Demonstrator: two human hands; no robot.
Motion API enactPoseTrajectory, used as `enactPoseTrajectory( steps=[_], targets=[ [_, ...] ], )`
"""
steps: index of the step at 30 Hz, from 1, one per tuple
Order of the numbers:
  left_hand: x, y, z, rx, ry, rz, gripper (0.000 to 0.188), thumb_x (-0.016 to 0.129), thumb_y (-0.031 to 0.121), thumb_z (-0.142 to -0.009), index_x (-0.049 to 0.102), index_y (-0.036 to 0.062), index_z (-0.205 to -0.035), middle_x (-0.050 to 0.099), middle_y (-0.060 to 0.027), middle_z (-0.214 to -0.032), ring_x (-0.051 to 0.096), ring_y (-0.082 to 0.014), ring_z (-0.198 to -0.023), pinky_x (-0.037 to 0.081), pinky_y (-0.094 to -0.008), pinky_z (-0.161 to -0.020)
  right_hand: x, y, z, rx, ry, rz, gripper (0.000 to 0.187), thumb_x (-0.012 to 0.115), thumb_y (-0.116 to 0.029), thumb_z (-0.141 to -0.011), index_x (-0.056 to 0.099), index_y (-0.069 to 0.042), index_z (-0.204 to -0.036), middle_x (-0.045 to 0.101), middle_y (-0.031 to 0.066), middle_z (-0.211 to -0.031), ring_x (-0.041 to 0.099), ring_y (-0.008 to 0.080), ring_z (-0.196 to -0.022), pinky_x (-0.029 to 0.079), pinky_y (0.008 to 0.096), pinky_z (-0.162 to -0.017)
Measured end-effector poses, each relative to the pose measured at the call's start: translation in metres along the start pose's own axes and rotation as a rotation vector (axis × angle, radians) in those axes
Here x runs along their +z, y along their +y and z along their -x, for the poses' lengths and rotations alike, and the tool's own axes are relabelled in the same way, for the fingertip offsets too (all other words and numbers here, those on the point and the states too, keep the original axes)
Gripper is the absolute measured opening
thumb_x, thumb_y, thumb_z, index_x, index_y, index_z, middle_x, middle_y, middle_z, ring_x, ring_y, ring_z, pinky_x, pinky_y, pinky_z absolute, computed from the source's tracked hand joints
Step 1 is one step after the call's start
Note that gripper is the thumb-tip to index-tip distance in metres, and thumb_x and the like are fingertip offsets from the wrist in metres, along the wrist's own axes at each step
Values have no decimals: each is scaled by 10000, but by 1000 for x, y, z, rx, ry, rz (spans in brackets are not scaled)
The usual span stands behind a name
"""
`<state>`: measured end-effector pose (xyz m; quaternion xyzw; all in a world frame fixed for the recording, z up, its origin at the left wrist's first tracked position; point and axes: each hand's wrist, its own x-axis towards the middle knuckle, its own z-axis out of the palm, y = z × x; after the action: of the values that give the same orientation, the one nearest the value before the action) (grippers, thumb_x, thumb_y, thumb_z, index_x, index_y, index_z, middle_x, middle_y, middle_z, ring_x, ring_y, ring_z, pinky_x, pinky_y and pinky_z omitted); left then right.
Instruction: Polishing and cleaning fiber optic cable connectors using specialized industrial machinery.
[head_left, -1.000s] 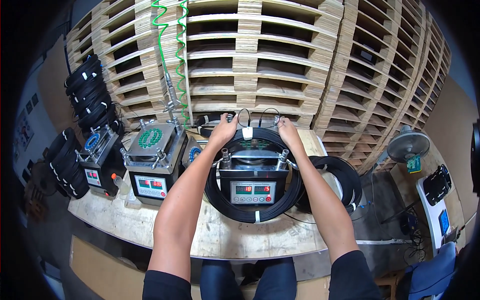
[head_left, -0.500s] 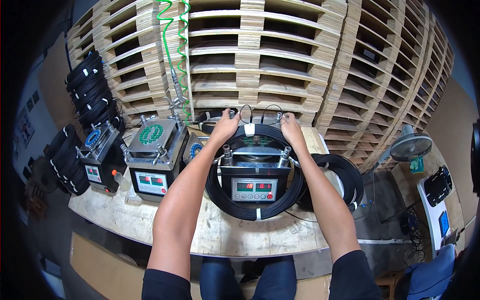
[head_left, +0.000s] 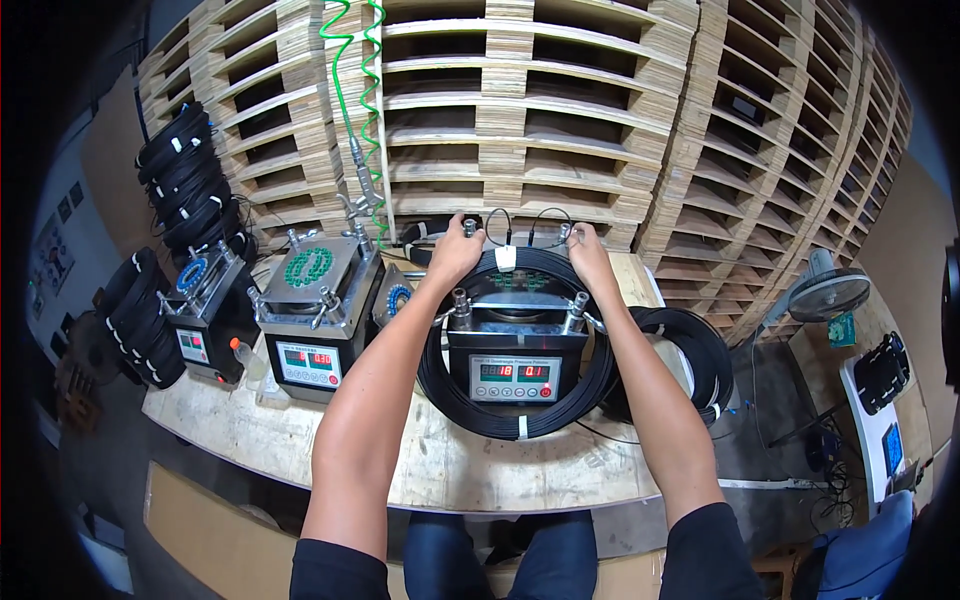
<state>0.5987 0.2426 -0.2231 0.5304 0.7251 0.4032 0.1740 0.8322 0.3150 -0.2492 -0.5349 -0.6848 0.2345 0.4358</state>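
A coil of black cable with white tape bands hangs around a polishing machine with a lit control panel. My left hand has its fingers closed around the machine's far left metal clamp post. On the far right clamp post, my right hand grips in the same way; its fingertips are partly hidden. Between my hands, two thin cable ends loop up and over toward the posts. A white tag sits on the coil. Near clamp posts stand untouched.
Two similar machines, one with a green ring of parts, stand to the left. A bottle with an orange cap sits between them. More cable coils are stacked far left, another lies right. Wooden pallets rise behind; a fan is at right.
The whole view has shifted slightly to the right. Both hands stay at the far clamp posts. Red digits on the near machine's panel and the one left of it have changed.
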Motion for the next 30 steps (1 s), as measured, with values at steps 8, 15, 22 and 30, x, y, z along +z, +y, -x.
enactPoseTrajectory(
  steps=[8, 15, 22, 30],
  targets=[
    [3, 3, -4, -75, -76, 57, 751, 541, 462, -911, 296, 106, -1526, 487, -284, -1416, 449, -426, -1337, 343, -449, -1121, -8, -6, 1, 105, -44, 110, 483, 472, -386, -994, 503, -59, -1348, 603, 308, -1232, 554, 465, -1189, 437, 465, -1011],
    [8, 10, -5, -122, -88, -2, 737, 530, 476, -911, 294, 156, -1531, 504, -251, -1416, 463, -414, -1329, 353, -457, -1111, -6, 20, -12, -2, -35, -7, 524, 483, -361, -992, 438, -40, -1405, 570, 332, -1274, 540, 461, -1221, 428, 457, -1030],
    [4, -6, -6, -75, -35, 40, 750, 566, 395, -880, 288, 153, -1533, 522, -289, -1376, 495, -429, -1291, 376, -448, -1095, -4, -1, 0, 34, -35, 10, 535, 495, -371, -985, 441, -41, -1403, 581, 328, -1261, 546, 457, -1216, 425, 453, -1030],
    [5, -8, -9, -108, -66, 35, 773, 557, 425, -872, 315, 73, -1516, 491, -290, -1409, 470, -419, -1323, 354, -433, -1118, -3, 2, -2, 48, -24, 50, 457, 504, -341, -975, 541, -39, -1317, 615, 311, -1204, 578, 447, -1165, 450, 459, -994]
  ],
)
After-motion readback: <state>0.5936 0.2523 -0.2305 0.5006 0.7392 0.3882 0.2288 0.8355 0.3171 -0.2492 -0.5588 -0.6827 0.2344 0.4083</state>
